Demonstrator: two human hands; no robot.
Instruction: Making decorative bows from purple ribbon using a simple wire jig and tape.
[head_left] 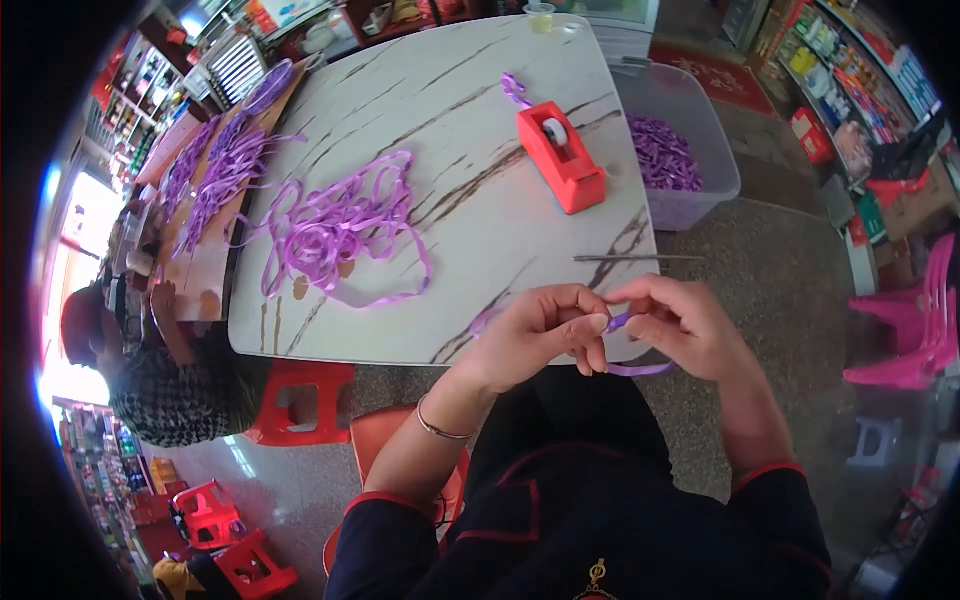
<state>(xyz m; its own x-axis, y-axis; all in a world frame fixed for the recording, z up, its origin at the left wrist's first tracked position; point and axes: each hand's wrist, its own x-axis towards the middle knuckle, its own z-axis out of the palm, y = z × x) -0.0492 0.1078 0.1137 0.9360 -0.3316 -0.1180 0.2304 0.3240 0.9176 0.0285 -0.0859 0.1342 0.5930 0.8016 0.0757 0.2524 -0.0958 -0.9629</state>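
Note:
My left hand and my right hand meet over the table's near right edge, both pinching a purple ribbon. A small folded or knotted part of it shows between the fingertips, and a loose end hangs below. Another bit of purple ribbon lies partly behind my left hand. Just beyond my hands rests a thin metal tool, its tip reaching past the table edge. A large tangle of purple ribbon spreads over the table's left part. Farther right stands a red tape dispenser with a roll in it.
The marble-patterned table carries a small purple ribbon piece and a cup at the far side. A clear bin of purple pieces stands right. At left, a person sits by a wooden table with purple strands. Red stools stand nearby.

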